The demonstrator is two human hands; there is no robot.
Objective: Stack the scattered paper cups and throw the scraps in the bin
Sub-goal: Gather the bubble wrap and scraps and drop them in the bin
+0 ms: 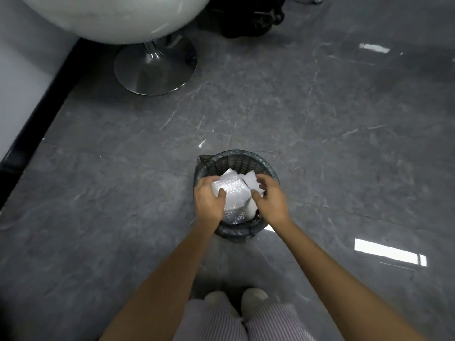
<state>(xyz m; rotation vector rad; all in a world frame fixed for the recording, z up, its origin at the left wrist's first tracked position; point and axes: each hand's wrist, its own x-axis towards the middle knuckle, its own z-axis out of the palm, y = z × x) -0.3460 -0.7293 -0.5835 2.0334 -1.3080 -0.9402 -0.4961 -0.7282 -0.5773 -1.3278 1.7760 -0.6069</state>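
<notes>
At the bin (236,156), left hand (209,200) and right hand (270,200) grip seemingly plastic scraps (231,190).

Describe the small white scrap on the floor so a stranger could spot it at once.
Start at the chair's round chrome base at upper left, and come down the grey floor toward the bin at centre. The scrap lies just beyond the bin's rim, on its left. Unlike the white packaging inside the bin, it rests on bare floor.
</notes>
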